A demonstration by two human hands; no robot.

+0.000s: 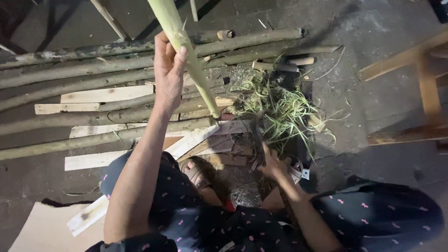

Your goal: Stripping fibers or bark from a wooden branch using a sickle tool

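Left hand (169, 70) is raised, fingers wrapped tight around a pale green peeled bamboo stalk (186, 56). The stalk runs from the top edge of the frame down and to the right, tilted, and its lower cut end sits just above the flat pale wooden planks (100, 95) on the floor; contact with them can't be confirmed. Right hand (273, 165) is low, near the knees, clenched on the handle of a dark blade-like tool (257, 140). The blade is motion-blurred, so its exact shape is unclear; it points up toward the stalk's lower end, with a clear gap between the two. Just beyond the tool lies a loose heap of green fibrous shavings (280, 109), on the floor to the right of the stalk's tip. A row of long rough grey-brown poles (84, 70) lies roughly horizontal across the dark concrete floor (373, 93), interleaved with the planks. A sandalled foot (196, 172) rests on the planks between the two arms. The person wears dark navy clothing with small pink dots (373, 214). A light wooden frame (424, 88) stands at the right edge, well apart from both hands. A flat piece of tan cardboard (46, 228) lies at bottom left.
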